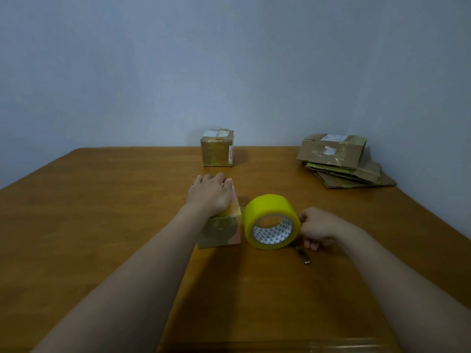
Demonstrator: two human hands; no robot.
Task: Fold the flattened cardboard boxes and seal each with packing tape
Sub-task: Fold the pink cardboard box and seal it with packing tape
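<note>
Just left of the tape (270,205), left hand (210,193), fingers flat on a box (221,231); just right, right hand (318,229), fingers curled, hold unclear.

Dim, soft light — faint shadows on table (102,212); wide-angle bending at edges.
</note>
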